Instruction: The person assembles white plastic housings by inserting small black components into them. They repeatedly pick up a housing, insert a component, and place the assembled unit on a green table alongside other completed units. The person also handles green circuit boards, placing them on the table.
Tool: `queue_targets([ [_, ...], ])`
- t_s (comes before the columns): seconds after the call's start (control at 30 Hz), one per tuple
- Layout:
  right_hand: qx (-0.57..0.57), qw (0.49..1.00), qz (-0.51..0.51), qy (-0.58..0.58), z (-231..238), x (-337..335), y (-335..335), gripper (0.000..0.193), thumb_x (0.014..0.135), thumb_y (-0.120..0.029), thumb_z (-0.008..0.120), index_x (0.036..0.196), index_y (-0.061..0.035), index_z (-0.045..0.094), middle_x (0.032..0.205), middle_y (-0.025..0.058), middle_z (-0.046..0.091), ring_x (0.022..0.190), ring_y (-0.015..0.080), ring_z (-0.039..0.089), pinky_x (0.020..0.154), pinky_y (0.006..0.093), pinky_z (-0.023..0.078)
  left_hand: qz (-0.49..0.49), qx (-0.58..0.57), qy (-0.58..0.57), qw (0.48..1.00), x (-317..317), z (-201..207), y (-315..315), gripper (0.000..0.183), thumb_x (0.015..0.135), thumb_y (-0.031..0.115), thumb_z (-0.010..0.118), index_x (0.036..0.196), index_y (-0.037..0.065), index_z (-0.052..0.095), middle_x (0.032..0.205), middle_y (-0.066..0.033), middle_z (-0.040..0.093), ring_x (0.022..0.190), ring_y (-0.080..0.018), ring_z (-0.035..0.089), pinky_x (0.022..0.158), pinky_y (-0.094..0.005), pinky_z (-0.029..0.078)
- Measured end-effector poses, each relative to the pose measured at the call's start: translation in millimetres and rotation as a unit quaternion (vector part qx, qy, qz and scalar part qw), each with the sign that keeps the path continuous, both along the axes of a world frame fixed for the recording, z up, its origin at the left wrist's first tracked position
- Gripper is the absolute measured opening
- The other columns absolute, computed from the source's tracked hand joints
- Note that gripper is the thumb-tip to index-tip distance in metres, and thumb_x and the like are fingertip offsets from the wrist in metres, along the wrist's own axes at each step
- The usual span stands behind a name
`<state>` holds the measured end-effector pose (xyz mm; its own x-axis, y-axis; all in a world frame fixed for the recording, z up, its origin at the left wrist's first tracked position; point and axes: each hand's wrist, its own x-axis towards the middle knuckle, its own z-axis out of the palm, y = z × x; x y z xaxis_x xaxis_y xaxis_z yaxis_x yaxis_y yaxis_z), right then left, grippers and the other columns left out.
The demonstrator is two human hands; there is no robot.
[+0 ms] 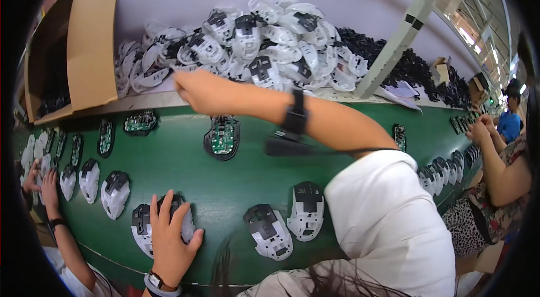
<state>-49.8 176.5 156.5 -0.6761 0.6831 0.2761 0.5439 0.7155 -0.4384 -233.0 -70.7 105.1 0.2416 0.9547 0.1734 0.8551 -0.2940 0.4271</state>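
My left hand (170,235) lies with its fingers spread over a white-and-black computer mouse shell (187,224). Another mouse shell (142,229) sits just left of it, partly under the fingers. My right arm reaches across the bench to the far left. At the shelf edge, my right hand (205,91) is closed beside a heap of white-and-black mouse shells (275,38); whatever its fingers hold is hidden. Below that hand, a mouse base with a green circuit board (223,138) lies on the bench. Two mouse shells, one left (268,232) and one right (306,211), lie nearer me.
The green bench (225,184) carries more shells (115,193) and circuit-board bases (140,122) on the left. A cardboard box (93,38) and a metal post (402,32) flank the heap. Black parts (416,66) are piled right. Co-workers' hands (48,187) appear at both sides.
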Motion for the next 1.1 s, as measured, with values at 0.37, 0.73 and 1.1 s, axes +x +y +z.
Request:
queue_targets([
  [0.37, -0.103, 0.988, 0.082, 0.082, 45.5, 79.6, -164.5, 0.013, 0.079, -0.006, 0.069, 0.090, -0.0045, 0.063, 0.088, 0.0064, 0.059, 0.076, 0.0169, 0.057, 0.065, 0.0301, 0.048, 0.035, -0.408, -0.838, 0.360, 55.1, 31.9, 45.6, 0.048, 0.096, 0.043, 0.041, 0.124, 0.005, 0.048, 0.121, -0.0163, 0.055, 0.107, -0.0311, 0.055, 0.089, -0.0474, 0.046],
  [0.73, 0.048, 0.984, 0.143, 0.096, 3.5, 51.2, -166.9, 0.027, 0.068, 0.006, 0.061, 0.094, -0.0009, 0.061, 0.087, 0.0097, 0.057, 0.083, 0.0279, 0.056, 0.067, 0.0346, 0.050, 0.004, -0.320, -0.791, 0.522, 46.2, 26.1, 17.7, 0.051, 0.089, 0.002, 0.048, 0.138, 0.005, 0.032, 0.125, -0.0085, 0.048, 0.115, -0.0178, 0.050, 0.098, -0.0364, 0.043],
  [1.1, 0.141, 0.969, 0.195, 0.052, 0.9, 34.3, -167.8, 0.039, 0.070, -0.004, 0.064, 0.108, 0.0004, 0.055, 0.084, 0.0072, 0.057, 0.072, 0.0196, 0.058, 0.059, 0.0279, 0.050, 0.008, -0.216, -0.666, 0.714, 43.7, 23.1, 18.0, 0.042, 0.087, 0.005, 0.056, 0.127, 0.004, 0.046, 0.110, -0.0045, 0.057, 0.100, -0.0094, 0.054, 0.087, -0.0246, 0.045],
])
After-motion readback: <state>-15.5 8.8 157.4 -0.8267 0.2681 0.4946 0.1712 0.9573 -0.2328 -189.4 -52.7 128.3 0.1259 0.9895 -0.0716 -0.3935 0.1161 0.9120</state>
